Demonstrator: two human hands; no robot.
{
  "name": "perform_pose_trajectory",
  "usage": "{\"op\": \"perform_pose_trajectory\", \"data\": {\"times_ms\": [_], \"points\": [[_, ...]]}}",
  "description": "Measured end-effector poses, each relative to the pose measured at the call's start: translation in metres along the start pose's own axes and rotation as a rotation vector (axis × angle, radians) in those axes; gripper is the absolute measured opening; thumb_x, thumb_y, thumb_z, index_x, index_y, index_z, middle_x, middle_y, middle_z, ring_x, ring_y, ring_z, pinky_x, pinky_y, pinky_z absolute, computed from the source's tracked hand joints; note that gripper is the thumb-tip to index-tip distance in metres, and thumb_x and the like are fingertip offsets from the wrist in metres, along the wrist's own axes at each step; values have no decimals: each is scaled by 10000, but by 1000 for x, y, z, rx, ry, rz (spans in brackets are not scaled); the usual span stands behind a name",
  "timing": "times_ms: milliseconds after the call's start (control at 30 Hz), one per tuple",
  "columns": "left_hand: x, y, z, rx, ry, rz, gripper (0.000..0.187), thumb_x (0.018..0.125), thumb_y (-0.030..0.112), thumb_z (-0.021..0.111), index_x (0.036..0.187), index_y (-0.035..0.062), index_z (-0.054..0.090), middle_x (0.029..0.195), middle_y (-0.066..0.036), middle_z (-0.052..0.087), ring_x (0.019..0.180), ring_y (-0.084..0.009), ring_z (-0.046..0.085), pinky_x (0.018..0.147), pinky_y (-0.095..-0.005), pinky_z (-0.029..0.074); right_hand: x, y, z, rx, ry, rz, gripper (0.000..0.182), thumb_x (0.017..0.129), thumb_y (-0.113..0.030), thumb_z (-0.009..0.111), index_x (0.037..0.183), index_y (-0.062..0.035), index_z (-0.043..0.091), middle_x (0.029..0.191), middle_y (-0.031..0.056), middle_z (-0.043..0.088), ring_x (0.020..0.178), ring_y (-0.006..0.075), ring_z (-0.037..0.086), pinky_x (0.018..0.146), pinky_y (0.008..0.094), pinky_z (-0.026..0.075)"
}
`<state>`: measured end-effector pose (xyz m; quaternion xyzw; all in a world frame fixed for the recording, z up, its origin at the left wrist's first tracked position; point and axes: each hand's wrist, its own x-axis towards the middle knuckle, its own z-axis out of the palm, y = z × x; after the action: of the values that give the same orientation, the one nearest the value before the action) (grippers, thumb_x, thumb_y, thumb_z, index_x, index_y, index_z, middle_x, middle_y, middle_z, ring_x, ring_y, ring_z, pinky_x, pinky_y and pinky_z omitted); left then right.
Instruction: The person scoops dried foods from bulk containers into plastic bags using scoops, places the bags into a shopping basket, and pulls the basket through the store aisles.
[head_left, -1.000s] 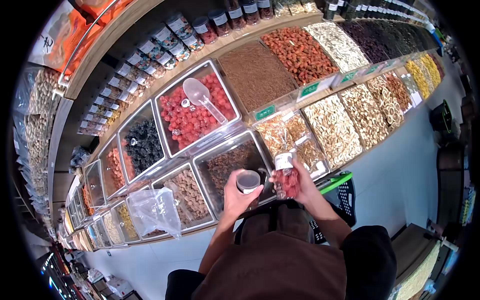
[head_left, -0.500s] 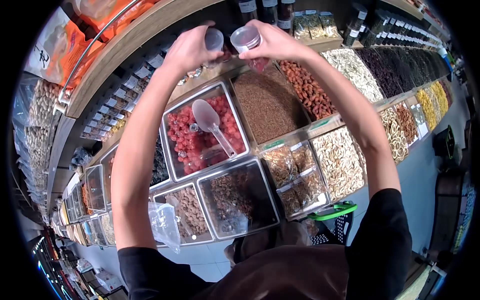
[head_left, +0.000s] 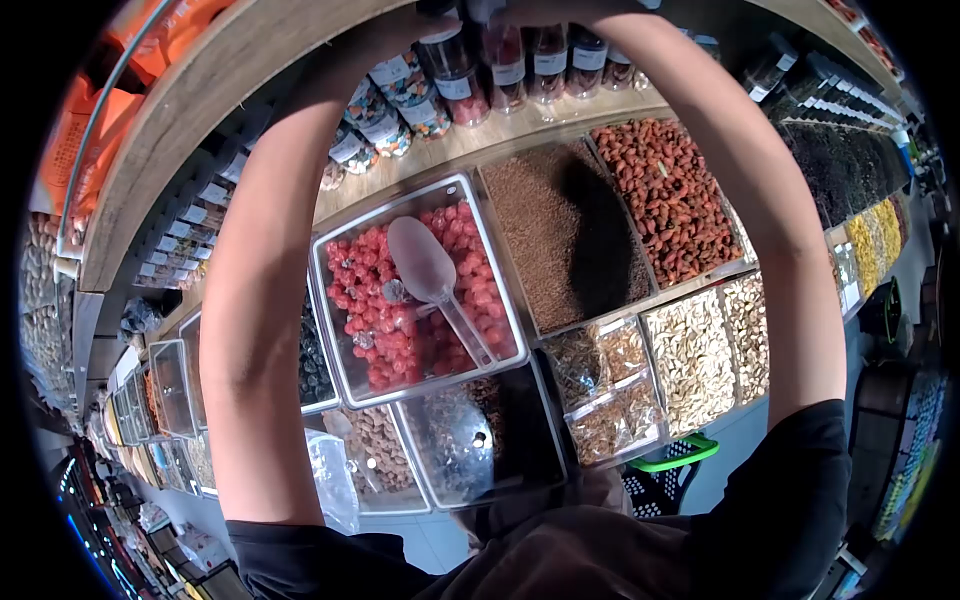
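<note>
Both my arms reach up to the shelf at the top of the view, where the hands are in shadow and partly cut off. My left hand [head_left: 402, 24] is at the top of a stack of clear jars with dark red contents [head_left: 458, 85]. My right hand [head_left: 560, 12] is beside it, near another tall jar [head_left: 503, 62] with a white label. The fingers of both hands are hidden, so what they grip does not show. Below lies a lidded bin of red dried fruit [head_left: 370, 290], with a translucent scoop [head_left: 425, 265] resting on its lid.
Labelled jars [head_left: 548, 65] line the wooden shelf [head_left: 540, 118]. Bins of small brown seeds [head_left: 530, 220], reddish-brown dried pods [head_left: 665, 190] and pale slices [head_left: 685, 355] fill the counter. A plastic bag [head_left: 330, 480] hangs at the front edge, and a green-handled basket [head_left: 675, 455] stands below.
Both hands, which each gripped a clear jar, have moved up and forward to the top edge. The view has shifted closer to the shelf, and more jars show.
</note>
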<state>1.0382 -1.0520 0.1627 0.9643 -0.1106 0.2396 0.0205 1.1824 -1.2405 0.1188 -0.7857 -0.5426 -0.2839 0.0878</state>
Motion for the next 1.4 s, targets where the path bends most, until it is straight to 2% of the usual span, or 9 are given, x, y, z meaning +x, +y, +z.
{"op": "perform_pose_trajectory", "data": {"times_ms": [233, 367, 433, 500, 567, 867, 967, 1033, 1400], "points": [[11, -25, 33, 16, -14, 70, 524, 813, 340, 763, 1211, 39, 602, 1120, -183, 659, 1059, -346, 609, 938, -465, 467, 9, -7, 0, -143, -283, 121, 451, 820, -285, 605, 1179, -13, 607, 1201, 239, 615, 1140, 374, 567, 994, 458, 446], [-14, -10, 20, 265, 318, 302, 686, 798, 366, 761, 1351, 51, 504, 1330, -230, 548, 1267, -372, 490, 1065, -443, 393, -12, -20, 22, -185, 163, 10, 623, 802, -189, 667, 1348, 16, 449, 1330, 267, 524, 1267, 419, 481, 1088, 489, 364], [-30, 12, -12, -54, -52, 0, 793, 803, 383, 742, 1455, 85, 402, 1517, -215, 361, 1414, -381, 316, 1160, -439, 296, -43, -70, -33, 21, 166, 86, 684, 811, -235, 682, 1388, 8, 408, 1386, 261, 486, 1322, 409, 434, 1119, 491, 327], [-98, 38, -29, -156, 64, 9, 567, 852, 317, 716, 1309, 36, 532, 1317, -206, 539, 1213, -351, 519, 1023, -421, 419, -102, -114, -102, 390, -235, 337, 791, 822, -404, 703, 1438, -27, 380, 1466, 265, 407, 1392, 377, 365, 1165, 426, 295], [-174, 68, -45, -368, 74, 22, 387, 867, 153, 703, 1213, 4, 611, 1222, -190, 633, 1126, -330, 621, 988, -426, 464, -200, -159, -93, 402, 256, 303, 368, 955, -297, 602, 1193, -18, 631, 1111, 112, 658, 939, 212, 663, 895, 357, 501], [-536, 205, -45, -775, -424, -667, 75, 805, 39, 766, 823, -2, 706, 866, -120, 722, 815, -215, 693, 783, -325, 527, -654, -468, -104, 204, 630, 2168, 350, 926, -220, 644, 1119, 44, 518, 982, 124, 587, 877, 203, 566, 809, 343, 472], [-555, 249, -47, -761, -534, -489, 113, 848, 66, 726, 860, -32, 672, 889, -164, 706, 843, -311, 688, 794, -366, 524, -718, -549, -54, 84, 344, 2441, 465, 915, -365, 633, 1137, 32, 535, 1025, 127, 572, 925, 193, 556, 814, 336, 475], [-550, 269, -61, -764, -548, -372, 105, 872, 64, 695, 876, -36, 663, 922, -172, 702, 873, -337, 676, 799, -375, 519, -661, -535, -77, 721, 753, 2602, 598, 889, -381, 677, 1217, 84, 494, 1107, 191, 564, 928, 241, 558, 858, 364, 455], [-699, 358, -106, -869, -504, -493, 85, 871, 24, 648, 915, -47, 664, 921, -179, 691, 863, -343, 668, 813, -364, 516, -692, -515, 10, 698, 505, 2126, 865, 955, -282, 571, 1395, 202, 4, 1195, 279, 530, 1028, 281, 605, 818, 382, 542]]}}
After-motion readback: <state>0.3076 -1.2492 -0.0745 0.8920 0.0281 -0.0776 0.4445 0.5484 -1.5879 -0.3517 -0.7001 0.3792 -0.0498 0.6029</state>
